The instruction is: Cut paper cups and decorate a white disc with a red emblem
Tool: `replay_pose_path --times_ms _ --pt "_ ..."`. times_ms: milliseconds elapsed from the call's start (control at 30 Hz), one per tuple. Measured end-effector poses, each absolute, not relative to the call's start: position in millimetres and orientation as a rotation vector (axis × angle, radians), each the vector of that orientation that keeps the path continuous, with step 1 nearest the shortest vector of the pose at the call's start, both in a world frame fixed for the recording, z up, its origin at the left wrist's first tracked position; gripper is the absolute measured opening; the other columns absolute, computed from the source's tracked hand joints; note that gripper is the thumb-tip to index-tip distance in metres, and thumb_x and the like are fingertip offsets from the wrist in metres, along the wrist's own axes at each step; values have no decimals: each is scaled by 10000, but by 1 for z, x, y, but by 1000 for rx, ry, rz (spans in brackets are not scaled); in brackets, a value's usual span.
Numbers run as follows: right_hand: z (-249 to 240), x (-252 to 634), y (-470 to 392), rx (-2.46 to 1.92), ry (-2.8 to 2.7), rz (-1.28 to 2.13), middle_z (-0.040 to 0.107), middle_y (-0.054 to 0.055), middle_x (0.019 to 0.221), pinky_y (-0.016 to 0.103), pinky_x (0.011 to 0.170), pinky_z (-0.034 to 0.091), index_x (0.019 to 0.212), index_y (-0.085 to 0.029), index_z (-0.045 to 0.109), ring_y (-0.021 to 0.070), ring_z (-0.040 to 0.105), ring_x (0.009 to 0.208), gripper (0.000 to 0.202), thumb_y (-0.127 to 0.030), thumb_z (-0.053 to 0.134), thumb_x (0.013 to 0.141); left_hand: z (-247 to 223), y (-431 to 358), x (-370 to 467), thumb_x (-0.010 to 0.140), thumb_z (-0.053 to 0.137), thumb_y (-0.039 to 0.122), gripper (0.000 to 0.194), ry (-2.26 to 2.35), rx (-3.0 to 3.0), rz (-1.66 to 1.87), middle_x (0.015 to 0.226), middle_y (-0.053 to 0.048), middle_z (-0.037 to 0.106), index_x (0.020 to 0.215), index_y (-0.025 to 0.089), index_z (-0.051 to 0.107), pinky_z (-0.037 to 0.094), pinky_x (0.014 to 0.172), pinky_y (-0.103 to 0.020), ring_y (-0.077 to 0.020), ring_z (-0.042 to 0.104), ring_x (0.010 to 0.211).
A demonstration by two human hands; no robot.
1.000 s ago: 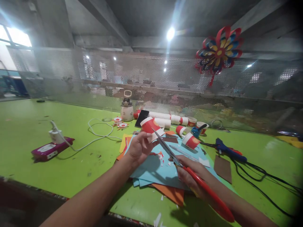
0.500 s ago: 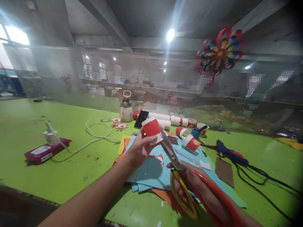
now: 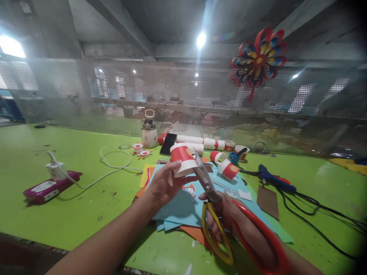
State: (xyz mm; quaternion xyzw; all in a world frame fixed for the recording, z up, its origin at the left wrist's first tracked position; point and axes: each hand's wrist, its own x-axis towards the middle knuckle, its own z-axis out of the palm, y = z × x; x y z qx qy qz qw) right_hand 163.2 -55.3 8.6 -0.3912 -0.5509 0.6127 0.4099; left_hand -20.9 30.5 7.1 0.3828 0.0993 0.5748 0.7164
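Green surface (image 3: 71,147): carries stacked blue paper (image 3: 183,211).
Scissors (image 3: 208,188): red and yellow handles, blades at the paper cup (image 3: 182,156).
Right hand (image 3: 227,213): curled round the handles.
Left hand (image 3: 164,184): pinching the cup between thumb and fingers.
Paper cup: above the blue paper, at the left hand's fingertips.

Ceiling (image 3: 174,19): grey, heavy beams (image 3: 122,26)
Lamp (image 3: 201,39): glaring white
Window (image 3: 11,46): bright, far left
Tabletop (image 3: 71,143): green, scuffed
Perforated screen (image 3: 163,86): behind tabletop
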Motion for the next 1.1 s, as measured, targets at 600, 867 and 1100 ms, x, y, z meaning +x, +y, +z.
replay_pose_path --times_ms 600,867,1100 --pt "5 164 -57 -996 -1248 1711 513 -4 557 322 525 497 660 -227 521 161 541 505 551 -763 478 781 13 25 -17 726 631 125 445 292 971 1315 1001 -131 696 1171 126 608 511 864 -457 -288 648 930" --pt "12 171 -59 -932 -1217 1742 555 -8 644 300 581 497 784 -210 597 124 512 528 501 -708 617 732 11 31 -23 774 637 180 236 253 854 1278 911 -133 733 985 90 693 516 884 -491 -269 666 872" --pt "8 169 -51 -959 -1467 1596 556 11 751 312 663 479 881 -197 559 144 529 648 481 -642 379 924 8 38 -23 814 689 236 276 271 873 1353 1013 -122 714 1061 115 660 525 900 -450 -256 671 931"
